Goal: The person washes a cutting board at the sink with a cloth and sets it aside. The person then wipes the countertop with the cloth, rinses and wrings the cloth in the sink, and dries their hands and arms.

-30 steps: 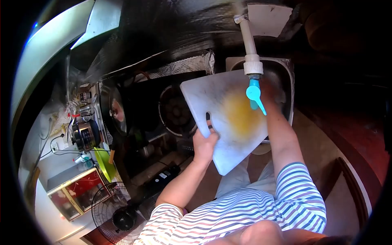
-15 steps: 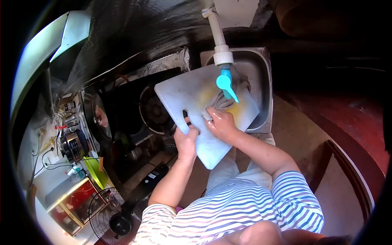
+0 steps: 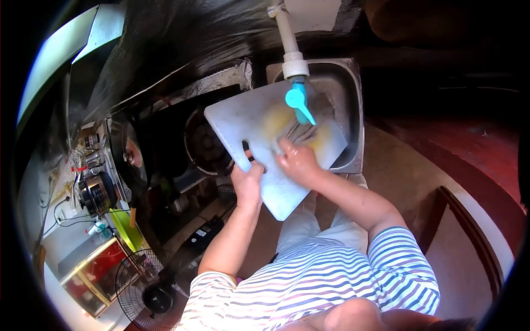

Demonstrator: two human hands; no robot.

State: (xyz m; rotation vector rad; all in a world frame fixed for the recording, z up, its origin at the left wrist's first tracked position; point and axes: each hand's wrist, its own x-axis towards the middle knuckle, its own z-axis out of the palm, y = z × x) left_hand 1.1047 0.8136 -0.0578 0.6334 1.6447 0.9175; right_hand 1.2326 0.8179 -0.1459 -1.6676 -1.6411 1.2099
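Note:
A white cutting board [image 3: 234, 116] with yellowish stains lies tilted over the metal sink [image 3: 353, 118], below the tap with its turquoise handle [image 3: 297, 100]. At the board's near left edge, my left hand [image 3: 248, 179] grips it beside the handle slot. My right hand [image 3: 298, 161] is closed on a wet greyish cloth [image 3: 301, 132], which lies spread on the board's surface under the tap. Its fingertips are slightly blurred.
A gas stove burner [image 3: 205, 140] is left of the board. Farther left are a pan [image 3: 130, 154], a rice cooker [image 3: 98, 193], a green tray [image 3: 126, 229] and a black fan [image 3: 157, 298]. A small red-doored cabinet [image 3: 102, 267] stands lower left.
My right hand has come from the sink's far right onto the board, with the cloth now showing. The view has shifted, and my left hand keeps its hold on the board.

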